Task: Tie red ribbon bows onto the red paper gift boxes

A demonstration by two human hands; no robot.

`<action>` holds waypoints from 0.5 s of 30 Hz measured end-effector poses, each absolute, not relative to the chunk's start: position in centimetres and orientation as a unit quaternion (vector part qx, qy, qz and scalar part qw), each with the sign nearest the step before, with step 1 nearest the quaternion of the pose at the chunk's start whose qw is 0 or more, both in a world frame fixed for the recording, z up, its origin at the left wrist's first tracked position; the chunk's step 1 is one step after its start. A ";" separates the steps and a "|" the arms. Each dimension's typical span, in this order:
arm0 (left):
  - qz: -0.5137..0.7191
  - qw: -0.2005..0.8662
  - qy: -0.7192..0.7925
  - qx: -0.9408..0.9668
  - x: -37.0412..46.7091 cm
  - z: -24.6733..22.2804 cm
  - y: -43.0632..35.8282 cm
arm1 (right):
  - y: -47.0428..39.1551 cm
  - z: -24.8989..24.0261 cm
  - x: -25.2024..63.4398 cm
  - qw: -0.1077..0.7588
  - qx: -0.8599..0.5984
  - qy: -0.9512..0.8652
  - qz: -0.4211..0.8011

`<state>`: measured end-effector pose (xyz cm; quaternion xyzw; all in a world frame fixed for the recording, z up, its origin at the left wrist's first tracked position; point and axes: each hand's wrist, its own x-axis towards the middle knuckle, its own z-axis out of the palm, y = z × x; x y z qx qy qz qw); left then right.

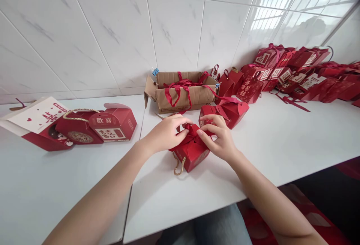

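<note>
A small red gift box [191, 157] sits on the white table in front of me, a gold rope handle [180, 167] hanging down its near left side. On its top is a red ribbon [193, 132] formed into a bow or knot. My left hand [168, 132] pinches the ribbon from the left, thumb and fingers closed. From the right, my right hand [218, 136] grips the ribbon between thumb and index finger, its other fingers curled above. Right behind the box stand further red gift boxes [236, 112], partly covered by my right hand.
An open cardboard box [184, 100] with dark red ribbons stands against the tiled wall. Several red and white gift boxes [115, 123] are on the left. A large pile of red boxes [306, 74] fills the back right. A seam and the front table edge [185, 226] lie near me.
</note>
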<state>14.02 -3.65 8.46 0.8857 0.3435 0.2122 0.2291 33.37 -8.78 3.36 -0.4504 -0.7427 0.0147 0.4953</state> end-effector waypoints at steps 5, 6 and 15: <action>0.217 0.220 0.327 0.893 14.5 8.1 -3.8 | -8.8 2.8 32.8 0.475 -0.479 -0.735 0.072; 0.216 0.219 0.327 0.894 14.5 8.0 -3.8 | -8.8 2.7 32.7 0.476 -0.479 -0.733 0.080; 0.235 0.124 0.335 0.904 15.2 7.0 -3.8 | -8.6 2.5 32.6 0.497 -0.478 -0.718 0.094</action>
